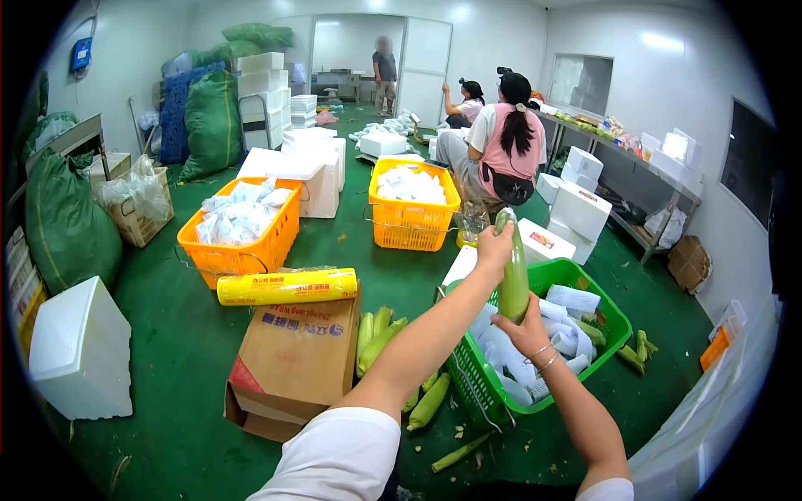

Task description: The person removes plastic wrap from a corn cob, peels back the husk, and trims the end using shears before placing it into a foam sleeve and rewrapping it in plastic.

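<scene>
Both hands hold one corn cob upright above the near rim of the green basket. The left hand wraps its fingers around the cob's top; the right hand grips its lower end. The basket holds white packets and a few cobs. Open green floor lies to its right, up to the white wall. Left of it, more cobs lie on the floor beside a cardboard box that bears a yellow roll. Ahead, two orange crates and a seated person narrow the way; foam boxes stand near the bench.
</scene>
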Action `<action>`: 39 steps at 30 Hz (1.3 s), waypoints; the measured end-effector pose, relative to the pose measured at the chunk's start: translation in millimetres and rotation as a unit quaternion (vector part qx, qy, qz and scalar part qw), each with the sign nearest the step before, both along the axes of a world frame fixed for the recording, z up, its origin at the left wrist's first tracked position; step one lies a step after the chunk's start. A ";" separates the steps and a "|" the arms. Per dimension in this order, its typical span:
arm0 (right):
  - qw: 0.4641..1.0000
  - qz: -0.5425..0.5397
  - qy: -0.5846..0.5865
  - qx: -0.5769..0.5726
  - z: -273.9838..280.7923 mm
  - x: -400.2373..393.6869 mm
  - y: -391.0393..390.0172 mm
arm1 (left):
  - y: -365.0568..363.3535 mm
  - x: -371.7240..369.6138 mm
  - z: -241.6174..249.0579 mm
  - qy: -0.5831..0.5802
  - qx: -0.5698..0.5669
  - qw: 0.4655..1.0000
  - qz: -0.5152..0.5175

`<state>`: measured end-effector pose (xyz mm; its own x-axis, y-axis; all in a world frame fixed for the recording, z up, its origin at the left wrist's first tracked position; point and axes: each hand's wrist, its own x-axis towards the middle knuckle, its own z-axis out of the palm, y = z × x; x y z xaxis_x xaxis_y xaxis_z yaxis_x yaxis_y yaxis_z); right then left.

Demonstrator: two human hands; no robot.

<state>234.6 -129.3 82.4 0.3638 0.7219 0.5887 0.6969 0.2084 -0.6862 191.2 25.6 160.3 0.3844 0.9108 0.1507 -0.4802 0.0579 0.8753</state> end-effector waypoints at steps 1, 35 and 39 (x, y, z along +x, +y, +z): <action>0.994 -0.013 -0.099 0.043 0.0 -2.2 0.1 | -6.8 -0.3 3.2 -0.012 -0.005 1.000 -0.012; 0.964 0.045 0.221 0.141 81.6 18.4 -30.2 | -86.4 -62.0 2.1 0.357 0.369 0.857 -0.040; 0.878 0.113 0.454 0.101 87.0 10.3 -34.3 | -78.8 -60.9 -5.6 0.356 0.404 0.840 -0.061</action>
